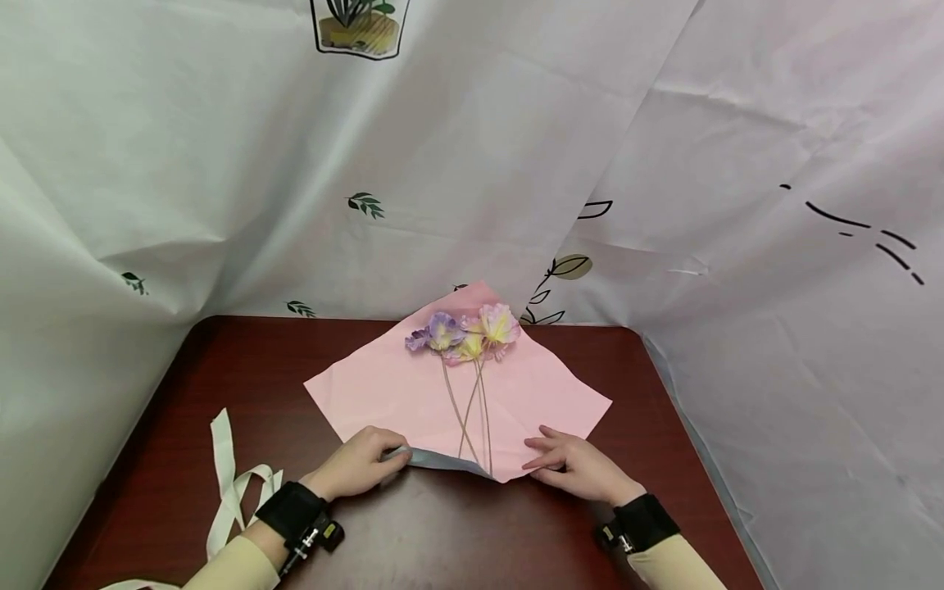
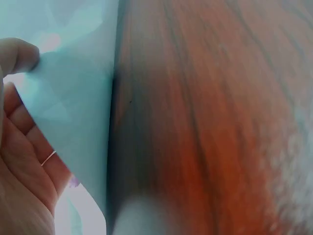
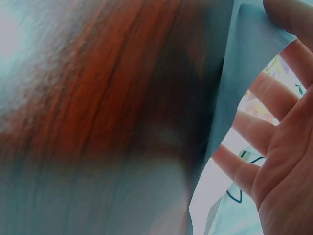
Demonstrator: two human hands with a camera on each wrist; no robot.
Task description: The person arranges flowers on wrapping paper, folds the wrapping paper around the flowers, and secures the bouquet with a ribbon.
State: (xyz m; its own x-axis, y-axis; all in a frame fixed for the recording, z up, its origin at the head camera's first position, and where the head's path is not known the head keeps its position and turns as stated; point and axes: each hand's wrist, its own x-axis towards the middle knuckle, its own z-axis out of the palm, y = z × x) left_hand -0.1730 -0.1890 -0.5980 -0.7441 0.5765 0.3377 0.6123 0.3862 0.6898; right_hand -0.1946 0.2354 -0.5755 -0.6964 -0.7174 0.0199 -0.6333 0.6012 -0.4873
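A sheet of wrapping paper (image 1: 383,393), pink on top and grey-blue underneath, lies spread on the table. Artificial flowers (image 1: 472,332) in purple, pink and yellow rest on it, their thin stems (image 1: 472,410) running down to its near edge. My left hand (image 1: 366,460) pinches the lower left edge, where a strip of the grey-blue side (image 1: 446,460) shows turned up. The left thumb (image 2: 22,56) lies on that side, fingers behind the sheet. At the lower right edge, my right hand (image 1: 578,465) holds the paper between thumb and fingers, its fingers (image 3: 276,98) spread behind the sheet.
A white ribbon (image 1: 229,492) lies in loose loops on the left of the dark red-brown table (image 1: 472,541), beside the left forearm. White printed cloth (image 1: 472,147) hangs behind the table and along both sides.
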